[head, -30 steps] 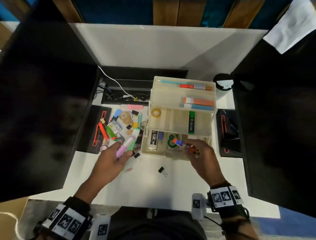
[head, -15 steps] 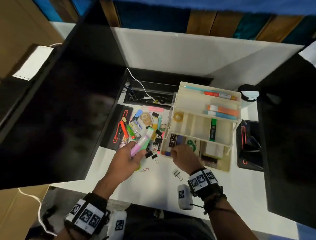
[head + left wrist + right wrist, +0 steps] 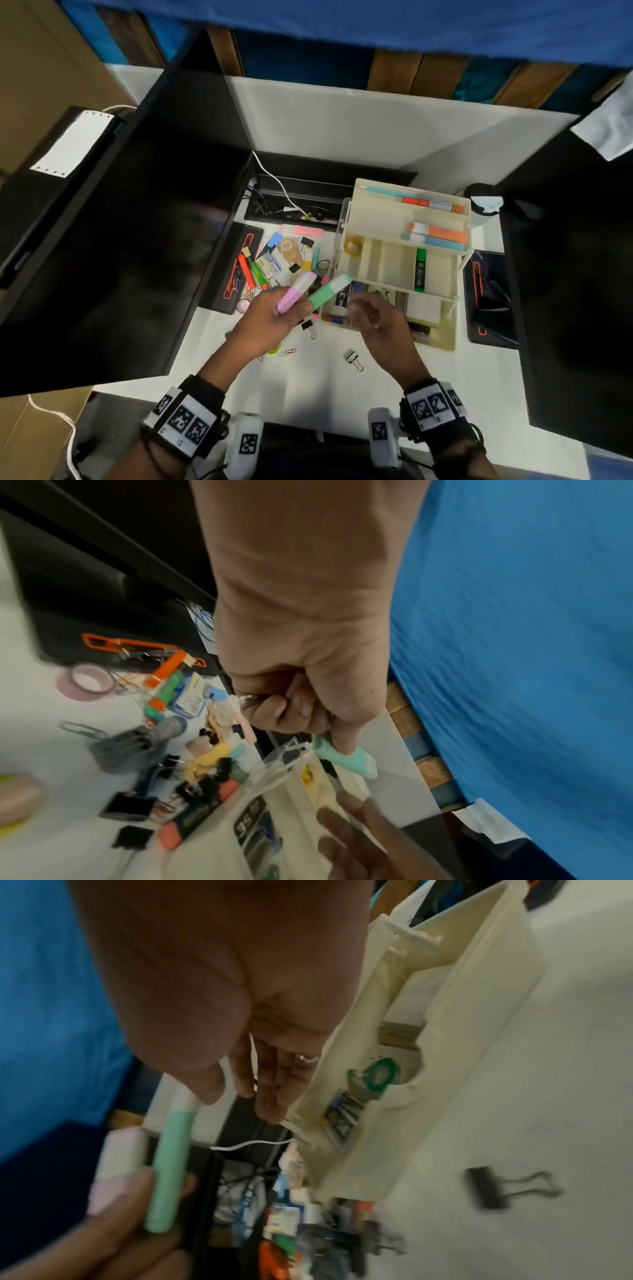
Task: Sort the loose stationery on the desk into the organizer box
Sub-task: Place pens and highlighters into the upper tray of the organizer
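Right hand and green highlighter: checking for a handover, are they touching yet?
Cannot tell. In the right wrist view the right hand has its thumb tip right at the green highlighter, but blur hides whether they touch.

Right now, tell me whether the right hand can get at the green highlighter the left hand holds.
Probably yes. The right hand, fingers open, is beside the green highlighter, whose capped end sticks out free of the left hand.

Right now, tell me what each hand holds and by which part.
Left hand grips the pink highlighter and green highlighter by their lower ends, caps pointing away. Right hand holds nothing.
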Demonstrator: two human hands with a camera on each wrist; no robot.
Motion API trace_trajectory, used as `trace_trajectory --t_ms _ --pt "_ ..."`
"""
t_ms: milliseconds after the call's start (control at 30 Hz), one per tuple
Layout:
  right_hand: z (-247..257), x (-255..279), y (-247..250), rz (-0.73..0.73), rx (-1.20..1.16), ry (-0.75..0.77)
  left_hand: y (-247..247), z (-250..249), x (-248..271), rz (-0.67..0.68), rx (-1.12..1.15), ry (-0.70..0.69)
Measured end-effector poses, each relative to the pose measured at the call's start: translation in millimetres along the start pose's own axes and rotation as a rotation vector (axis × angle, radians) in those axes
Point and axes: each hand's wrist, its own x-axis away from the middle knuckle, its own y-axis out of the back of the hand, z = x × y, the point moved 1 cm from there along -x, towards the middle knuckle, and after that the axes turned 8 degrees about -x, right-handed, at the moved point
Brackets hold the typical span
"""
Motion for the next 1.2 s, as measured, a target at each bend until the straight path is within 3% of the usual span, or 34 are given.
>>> trace_trajectory --t_ms 133,267,400,533,633,867,1033,1200 --pt "42.8 -6.9 -0.9 -0.011 -0.444 -0.128 -20.4 -22.9 -13.7 0.083 0.034 -0.085" --pt "44.7 -9.0 12.1 -0.153 -0.588 -0.127 -34.9 -48.0 -21.9 0.112 -0.107 -0.153" --pt "29.0 -3.9 41.8 -0.361 -0.695 -0.220 -31.9 -94.8 -38.6 0.075 -0.244 -0.228" --pt "21.8 6.6 70.9 -0.447 -0.574 -0.177 -30.6 -129.6 -87.1 -0.016 -0.577 -0.504" --pt "15.9 13.9 83.5 -0.474 -0.478 -0.137 -37.8 -143.3 -130.8 -0.070 -0.758 -0.574" --pt "-5.1 26.7 101.8 -0.476 -0.377 -0.163 -51.4 -157.8 -163.3 -0.068 -0.861 -0.599" --pt "-5.4 28.2 105.4 -0.480 -0.377 -0.218 -56.2 -149.2 -173.8 -0.034 -0.910 -0.526" --pt "11.1 7.1 116.4 -0.454 -0.279 -0.171 -58.8 -142.5 -179.0 -0.037 -0.807 -0.501"
